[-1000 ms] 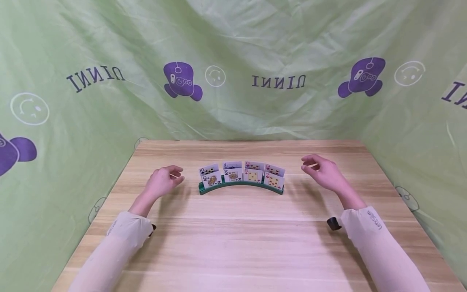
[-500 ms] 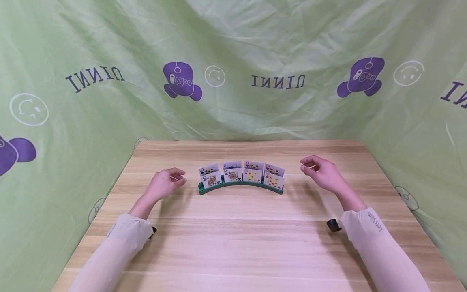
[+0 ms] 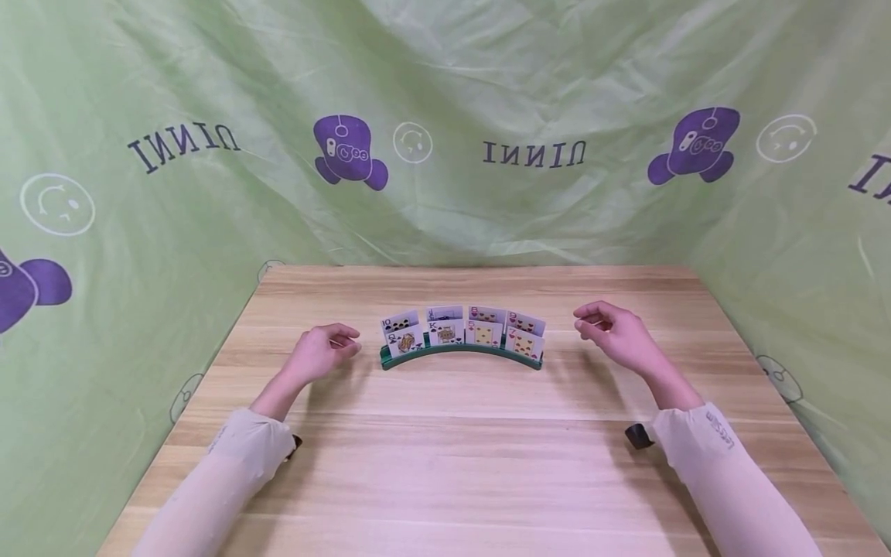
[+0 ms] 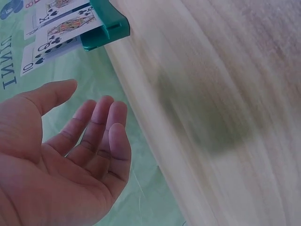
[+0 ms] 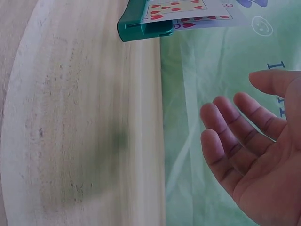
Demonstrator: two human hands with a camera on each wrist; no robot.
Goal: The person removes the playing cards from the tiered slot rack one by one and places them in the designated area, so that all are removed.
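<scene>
A curved green card holder [image 3: 462, 350] stands on the wooden table with playing cards upright in two rows. In its front row I see a queen [image 3: 405, 341], a king [image 3: 446, 333], a 5 [image 3: 483, 333] and a 7 [image 3: 524, 344]; behind them rise a 10, a jack, an 8 and a 9, partly covered. My left hand [image 3: 320, 353] hovers left of the holder, fingers loosely bent, holding nothing. On the other side, my right hand [image 3: 616, 334] hangs in the air, also relaxed and holding nothing. Both wrist views show the palms with thumb and fingers apart.
The wooden table [image 3: 459, 480] reaches back to a green cloth [image 3: 445, 209] printed with purple figures and smiley faces, which encloses the back and sides. A black object [image 3: 638, 436] shows at the right cuff, and another at the left cuff.
My left hand has drifted slightly right, closer to the holder. The right hand has sunk a little. The cards and holder stay put.
</scene>
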